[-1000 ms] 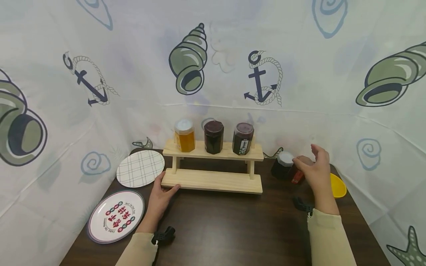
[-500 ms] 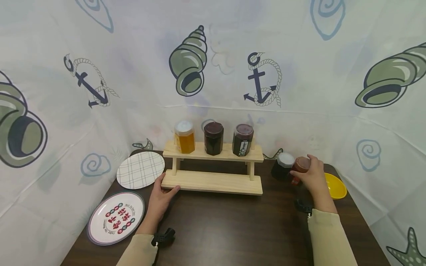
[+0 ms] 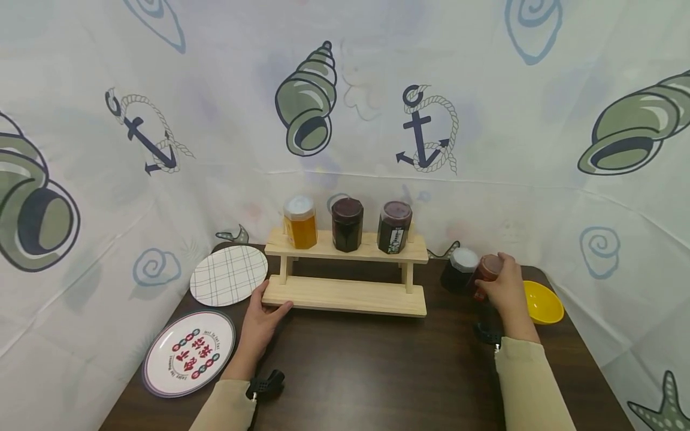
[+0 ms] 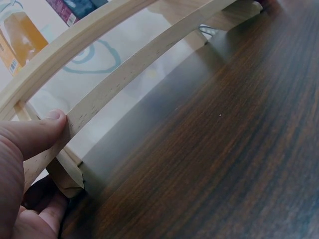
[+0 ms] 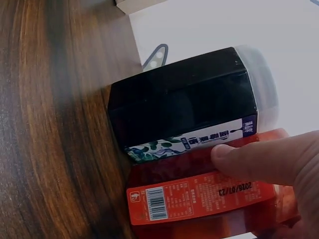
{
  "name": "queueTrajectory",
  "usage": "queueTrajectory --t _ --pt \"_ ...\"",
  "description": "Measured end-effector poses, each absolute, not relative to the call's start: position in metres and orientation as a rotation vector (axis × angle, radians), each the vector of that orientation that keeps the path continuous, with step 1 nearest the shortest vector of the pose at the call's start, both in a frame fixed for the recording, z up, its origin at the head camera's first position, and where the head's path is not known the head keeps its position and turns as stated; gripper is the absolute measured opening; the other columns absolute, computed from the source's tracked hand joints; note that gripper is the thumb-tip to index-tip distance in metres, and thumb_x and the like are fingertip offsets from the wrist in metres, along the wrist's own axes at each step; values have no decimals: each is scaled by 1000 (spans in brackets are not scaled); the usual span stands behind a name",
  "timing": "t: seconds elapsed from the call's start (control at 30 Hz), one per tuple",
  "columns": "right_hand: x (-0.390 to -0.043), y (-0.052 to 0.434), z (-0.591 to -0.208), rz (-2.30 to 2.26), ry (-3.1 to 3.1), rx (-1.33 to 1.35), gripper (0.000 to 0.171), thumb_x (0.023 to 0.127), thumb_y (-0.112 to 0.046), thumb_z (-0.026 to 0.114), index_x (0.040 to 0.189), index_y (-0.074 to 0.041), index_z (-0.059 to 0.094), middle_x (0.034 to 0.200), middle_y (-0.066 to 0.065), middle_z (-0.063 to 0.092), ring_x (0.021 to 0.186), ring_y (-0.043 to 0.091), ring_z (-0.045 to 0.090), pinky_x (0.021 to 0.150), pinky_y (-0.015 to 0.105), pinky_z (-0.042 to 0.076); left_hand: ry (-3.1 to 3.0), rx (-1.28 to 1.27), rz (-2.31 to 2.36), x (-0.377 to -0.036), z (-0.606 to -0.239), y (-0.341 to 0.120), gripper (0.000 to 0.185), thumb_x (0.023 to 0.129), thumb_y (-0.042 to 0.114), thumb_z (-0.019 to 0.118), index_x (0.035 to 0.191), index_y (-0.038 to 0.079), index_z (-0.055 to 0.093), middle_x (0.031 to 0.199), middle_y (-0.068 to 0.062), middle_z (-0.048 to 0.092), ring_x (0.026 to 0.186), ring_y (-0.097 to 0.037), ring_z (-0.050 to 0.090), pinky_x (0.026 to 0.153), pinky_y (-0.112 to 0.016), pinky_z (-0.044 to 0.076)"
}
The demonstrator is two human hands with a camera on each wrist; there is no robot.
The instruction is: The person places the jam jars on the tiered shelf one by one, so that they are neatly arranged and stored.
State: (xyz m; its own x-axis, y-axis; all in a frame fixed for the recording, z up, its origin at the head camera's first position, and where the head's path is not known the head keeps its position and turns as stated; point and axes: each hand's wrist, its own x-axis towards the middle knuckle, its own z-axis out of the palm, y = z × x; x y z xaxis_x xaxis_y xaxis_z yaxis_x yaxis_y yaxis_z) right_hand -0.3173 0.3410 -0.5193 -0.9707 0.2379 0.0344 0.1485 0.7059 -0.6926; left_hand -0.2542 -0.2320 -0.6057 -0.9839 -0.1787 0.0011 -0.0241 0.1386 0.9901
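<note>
Since a second ago, the right hand (image 3: 507, 293) has lowered, and its raised, spread fingers have closed in on the red jar (image 3: 490, 265); the left hand (image 3: 261, 317) and the jars look to be where they were.

The work appears partly done. Three jars stand upright on the upper shelf of the wooden rack (image 3: 345, 293): an amber jar (image 3: 303, 227) at the left, a maroon-lidded jar (image 3: 347, 226) in the middle and a labelled dark jar (image 3: 394, 228) at the right. Two jars are off the rack, on the table (image 3: 350, 371) to its right: the red jar and, just beside it on the left, a white-lidded jar (image 3: 459, 269). As I judge it, these two are the part left, and the red jar is the one being dealt with.

The right hand is partly closed, thumb on the red jar's near side and fingers round toward its far right; most of the fingers are hidden in the right wrist view. The jar appears to rest on the table still. The left hand grips the near left corner of the rack's lower shelf, thumb against the front edge, fingers curled beneath.
</note>
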Motion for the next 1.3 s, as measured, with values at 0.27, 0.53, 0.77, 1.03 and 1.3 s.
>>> queueTrajectory --t 0.27,0.53,0.77,1.03,1.3 --pt "-317 340 -525 1112 -2708 -392 102 89 -10 86 167 5 22 164 40 35 146 59 42 122 75 38 -2281 197 -1955 -251 -608 -230 100 96 21 87 173 13 23 176 -20 31 158 -35 42 104 -5 45" --pt "-308 337 -517 1105 -2654 -462 107 85 -6 89 170 -1 24 165 36 37 146 58 43 121 75 40 -2287 165 -1957 -249 -610 -227 99 99 24 84 174 13 20 176 -19 29 161 -35 40 125 -37 44" --pt "-298 333 -496 1091 -2538 -478 98 88 -7 88 168 -3 32 163 34 42 145 57 46 119 74 43 -2281 163 -1969 -250 -609 -229 100 99 25 84 174 14 19 178 -20 27 163 -36 36 130 -53 36" --pt "-278 322 -471 1054 -2405 -413 92 87 -9 90 165 -8 42 160 29 48 141 53 50 116 74 47 -2282 167 -1966 -251 -609 -230 101 99 26 85 174 15 19 178 -19 27 163 -35 37 129 -46 38" --pt "-262 306 -446 1016 -2300 -352 89 85 -9 92 163 -14 48 160 23 52 142 49 52 115 73 48 -2261 164 -1982 -253 -609 -231 100 98 24 85 174 16 20 178 -17 28 161 -33 40 101 0 43"
